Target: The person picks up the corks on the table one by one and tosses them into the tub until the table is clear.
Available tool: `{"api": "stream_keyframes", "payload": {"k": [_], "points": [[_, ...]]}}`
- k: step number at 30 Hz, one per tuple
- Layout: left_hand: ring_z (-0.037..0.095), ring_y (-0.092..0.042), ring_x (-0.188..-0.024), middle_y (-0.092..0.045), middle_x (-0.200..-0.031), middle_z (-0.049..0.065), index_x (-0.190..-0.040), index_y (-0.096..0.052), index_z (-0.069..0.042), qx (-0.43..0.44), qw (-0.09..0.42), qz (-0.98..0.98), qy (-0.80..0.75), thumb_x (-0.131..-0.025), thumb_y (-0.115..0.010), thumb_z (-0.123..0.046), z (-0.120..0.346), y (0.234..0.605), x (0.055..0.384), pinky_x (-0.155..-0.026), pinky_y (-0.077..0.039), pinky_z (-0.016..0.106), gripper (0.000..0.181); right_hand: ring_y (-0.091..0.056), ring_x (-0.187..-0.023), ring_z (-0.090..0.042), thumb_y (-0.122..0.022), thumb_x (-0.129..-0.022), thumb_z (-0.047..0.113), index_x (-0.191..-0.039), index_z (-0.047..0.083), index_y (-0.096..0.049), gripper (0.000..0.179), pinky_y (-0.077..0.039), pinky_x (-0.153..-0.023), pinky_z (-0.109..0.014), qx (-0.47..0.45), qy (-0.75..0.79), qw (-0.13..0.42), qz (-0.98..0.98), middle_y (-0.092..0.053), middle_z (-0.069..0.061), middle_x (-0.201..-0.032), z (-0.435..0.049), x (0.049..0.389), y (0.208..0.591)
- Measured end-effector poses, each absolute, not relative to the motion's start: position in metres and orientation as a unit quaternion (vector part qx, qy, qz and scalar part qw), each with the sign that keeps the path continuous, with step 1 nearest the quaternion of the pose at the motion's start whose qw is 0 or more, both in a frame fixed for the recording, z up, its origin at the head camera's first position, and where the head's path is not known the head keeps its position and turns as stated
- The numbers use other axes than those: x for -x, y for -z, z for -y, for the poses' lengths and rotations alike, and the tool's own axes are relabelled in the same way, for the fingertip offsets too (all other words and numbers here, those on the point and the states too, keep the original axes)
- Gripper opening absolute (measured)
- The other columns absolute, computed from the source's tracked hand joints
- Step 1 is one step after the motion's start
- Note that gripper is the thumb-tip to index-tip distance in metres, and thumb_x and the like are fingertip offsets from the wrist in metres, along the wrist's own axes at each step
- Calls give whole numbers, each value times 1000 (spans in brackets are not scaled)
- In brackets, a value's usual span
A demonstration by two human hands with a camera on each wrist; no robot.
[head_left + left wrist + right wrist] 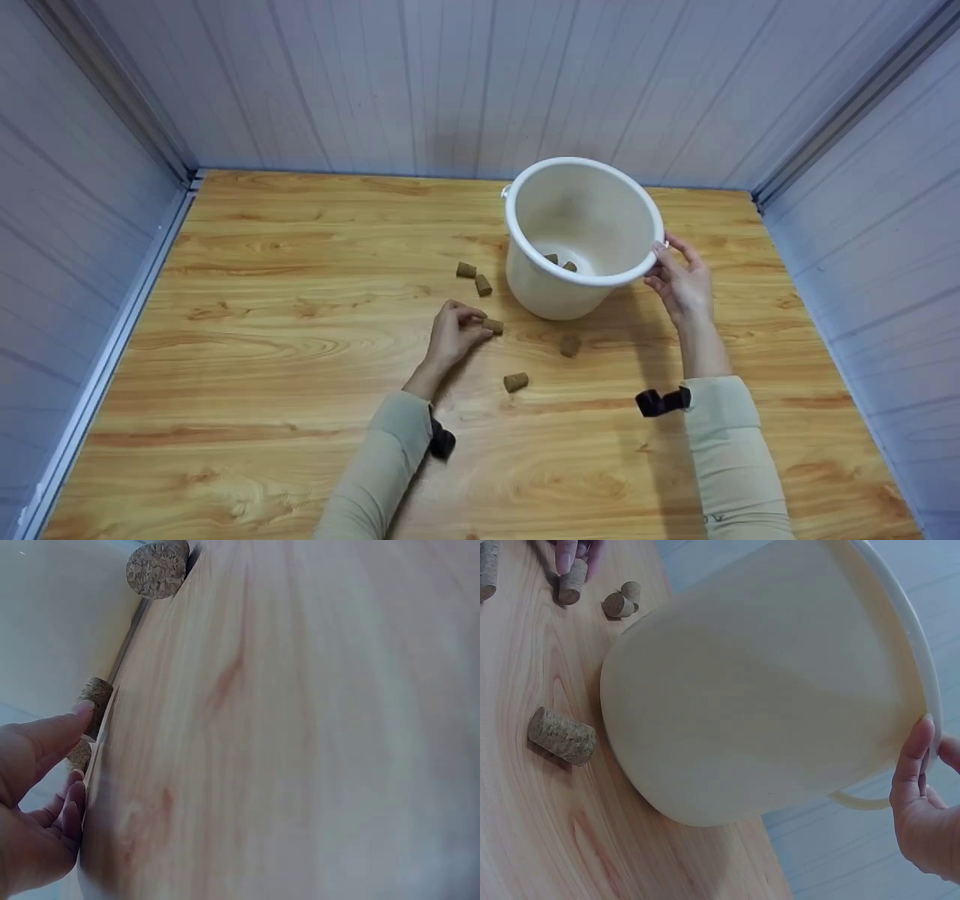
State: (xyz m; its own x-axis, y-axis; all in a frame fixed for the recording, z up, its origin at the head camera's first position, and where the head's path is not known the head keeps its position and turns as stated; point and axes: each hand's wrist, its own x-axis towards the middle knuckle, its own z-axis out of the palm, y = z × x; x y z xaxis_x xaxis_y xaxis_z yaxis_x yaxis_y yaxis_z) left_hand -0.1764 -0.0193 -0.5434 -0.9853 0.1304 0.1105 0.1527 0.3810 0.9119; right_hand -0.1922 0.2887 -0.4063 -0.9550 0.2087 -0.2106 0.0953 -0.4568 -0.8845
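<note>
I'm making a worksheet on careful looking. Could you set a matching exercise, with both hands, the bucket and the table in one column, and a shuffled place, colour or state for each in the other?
Column one
1. Left hand
2. Right hand
3. Bucket
4. Table

Column two
A. Brown and wood-grained
B. Gripping a cork
C. White, with corks inside
D. Gripping a rim

Right pairs: 1-B, 2-D, 3-C, 4-A

No lettering can be read; the small dark mark [714, 518] on the right sleeve [731, 457] is illegible.
</note>
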Motion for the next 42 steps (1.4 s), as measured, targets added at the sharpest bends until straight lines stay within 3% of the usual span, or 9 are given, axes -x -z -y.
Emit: {"api": "stream_keyframes", "payload": {"k": [17, 27, 42], "points": [[23, -49, -79, -50, -87, 8, -89, -67, -2, 81, 30, 818, 568, -70, -75, -11, 11, 526, 167, -67, -44, 31, 22, -55, -52, -15, -59, -84, 5, -111, 8, -48, 30, -47, -47, -22, 161, -836, 26, 524, -57, -7, -61, -287, 195, 405], [27, -50, -82, -54, -88, 11, -91, -67, -1, 106, 57, 803, 583, -70, -75, -16, 6, 492, 158, -70, -43, 41, 27, -55, -51, -15, -59, -83, 5, -110, 8, -49, 29, -47, -47, -22, 159, -835, 30, 525, -57, -7, -61, -286, 195, 405], [23, -49, -84, -52, -91, 5, -90, -66, -3, 160, 97, 776, 602, -71, -74, -21, -1, 427, 151, -74, -42, 37, 27, -56, -50, -16, -60, -83, 5, -111, 7, -48, 30, -47, -47, -23, 150, -843, 28, 516, -58, -8, -61, -289, 195, 406]]}}
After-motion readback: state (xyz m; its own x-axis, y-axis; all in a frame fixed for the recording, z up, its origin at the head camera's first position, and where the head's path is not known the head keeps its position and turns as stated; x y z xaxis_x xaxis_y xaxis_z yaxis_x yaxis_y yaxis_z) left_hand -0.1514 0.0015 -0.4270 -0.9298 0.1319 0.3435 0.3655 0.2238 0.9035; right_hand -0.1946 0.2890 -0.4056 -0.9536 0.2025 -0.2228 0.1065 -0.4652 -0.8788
